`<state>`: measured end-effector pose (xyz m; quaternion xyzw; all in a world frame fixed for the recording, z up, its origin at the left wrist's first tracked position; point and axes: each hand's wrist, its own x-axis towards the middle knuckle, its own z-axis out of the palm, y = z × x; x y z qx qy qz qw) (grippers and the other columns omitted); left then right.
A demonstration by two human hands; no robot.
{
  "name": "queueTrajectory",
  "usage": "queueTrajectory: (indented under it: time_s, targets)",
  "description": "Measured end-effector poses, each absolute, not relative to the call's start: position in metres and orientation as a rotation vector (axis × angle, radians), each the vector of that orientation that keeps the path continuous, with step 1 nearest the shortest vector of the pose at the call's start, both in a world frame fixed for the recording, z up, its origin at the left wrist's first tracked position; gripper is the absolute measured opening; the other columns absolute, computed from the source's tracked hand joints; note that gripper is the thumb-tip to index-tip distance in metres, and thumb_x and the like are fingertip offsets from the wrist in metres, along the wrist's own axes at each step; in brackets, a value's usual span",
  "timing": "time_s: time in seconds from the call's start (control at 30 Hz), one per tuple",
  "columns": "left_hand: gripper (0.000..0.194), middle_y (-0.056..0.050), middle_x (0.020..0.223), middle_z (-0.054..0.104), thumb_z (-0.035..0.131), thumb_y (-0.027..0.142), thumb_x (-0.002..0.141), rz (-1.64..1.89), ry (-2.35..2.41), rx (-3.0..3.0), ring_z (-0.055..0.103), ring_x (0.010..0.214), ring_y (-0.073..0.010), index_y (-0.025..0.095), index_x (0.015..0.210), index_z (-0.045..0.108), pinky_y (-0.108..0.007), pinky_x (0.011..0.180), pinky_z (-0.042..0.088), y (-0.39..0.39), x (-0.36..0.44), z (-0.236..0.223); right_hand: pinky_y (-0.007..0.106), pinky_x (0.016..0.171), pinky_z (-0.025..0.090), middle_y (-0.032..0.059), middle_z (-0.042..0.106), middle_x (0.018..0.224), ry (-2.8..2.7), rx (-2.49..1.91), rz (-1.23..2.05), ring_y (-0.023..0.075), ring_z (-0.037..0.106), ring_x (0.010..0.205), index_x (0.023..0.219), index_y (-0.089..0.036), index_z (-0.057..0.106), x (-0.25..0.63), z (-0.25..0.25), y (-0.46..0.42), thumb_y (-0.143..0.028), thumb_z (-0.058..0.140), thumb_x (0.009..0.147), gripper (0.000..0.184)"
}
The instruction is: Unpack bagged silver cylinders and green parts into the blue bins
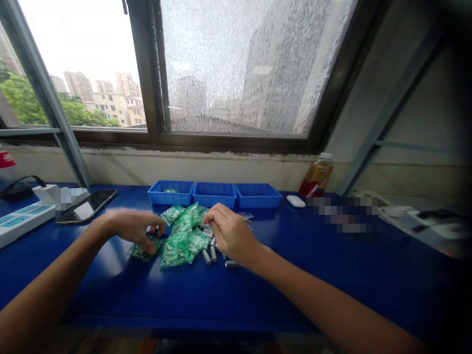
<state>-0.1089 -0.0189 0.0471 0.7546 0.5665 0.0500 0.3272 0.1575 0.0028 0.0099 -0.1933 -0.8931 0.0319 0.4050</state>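
Note:
On the blue table, my left hand [134, 227] hovers at a clear bag of small dark parts [139, 253]. Its thumb and fingers are curved and apart, and the thumb overlaps the bag in view. Beside it lies a heap of green-tinted plastic bags [180, 243] with small parts inside. My right hand [232, 235] is over the heap's right side with its fingertips pressed together. Whatever sits in that pinch is too hidden to name. Several short metal cylinders [206, 256] lie loose below it, and one more metal cylinder [231, 264] rests under the wrist.
Three blue bins stand along the back: a left bin [170, 197] with something greenish inside, a middle bin [214, 200] and a right bin [258, 200]. A phone [88, 206] and power strip [27, 221] lie left. A white case [296, 201] and bottle [317, 177] are right.

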Motion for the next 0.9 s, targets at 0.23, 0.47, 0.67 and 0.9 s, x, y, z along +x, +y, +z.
queueTrajectory:
  time_s: [0.23,0.47,0.67,0.9]
  targets:
    - [0.019,0.001,0.062,0.055,0.072,0.030,0.053,0.187,1.479,2.073,0.046,0.057,-0.0141,0.019,0.065,0.062,-0.020,0.050,0.030,-0.009,-0.100,0.033,0.029,0.070,0.044,0.0059,0.055,0.079,-2.232,-0.496,0.103,0.0159,0.053,0.078,0.079,-0.016,0.051,0.157,0.008,0.002,-0.001,0.038,0.076,0.020]
    - [0.033,0.004,0.059,0.050,0.061,0.036,0.071,0.854,1.552,1.970,0.045,0.051,-0.0099,0.017,0.096,0.055,-0.019,0.046,0.033,-0.001,-0.104,0.049,0.029,0.068,0.043,0.0041,0.056,0.081,-2.220,-0.634,0.371,0.0147,0.053,0.074,0.095,-0.016,0.049,0.153,0.007,-0.003,-0.013,0.050,0.078,0.018]
    - [0.024,0.000,0.073,0.056,0.062,0.032,0.072,1.218,1.213,1.747,0.057,0.062,-0.0111,0.017,0.085,0.049,-0.020,0.051,0.045,0.003,-0.044,0.049,0.025,0.055,0.039,-0.0026,0.053,0.066,-1.822,-0.783,1.056,0.0110,0.050,0.058,0.096,-0.018,0.046,0.143,0.008,-0.005,-0.028,0.054,0.078,0.022]
    - [0.005,-0.007,0.103,0.054,0.055,0.020,0.078,1.309,1.054,2.264,0.056,0.094,-0.0164,0.016,0.076,0.053,-0.031,0.080,0.048,0.011,-0.015,0.033,0.023,0.051,0.038,-0.0004,0.056,0.066,-1.207,-0.717,1.603,0.0114,0.054,0.057,0.079,-0.017,0.051,0.154,0.019,0.012,-0.040,0.056,0.073,0.024]
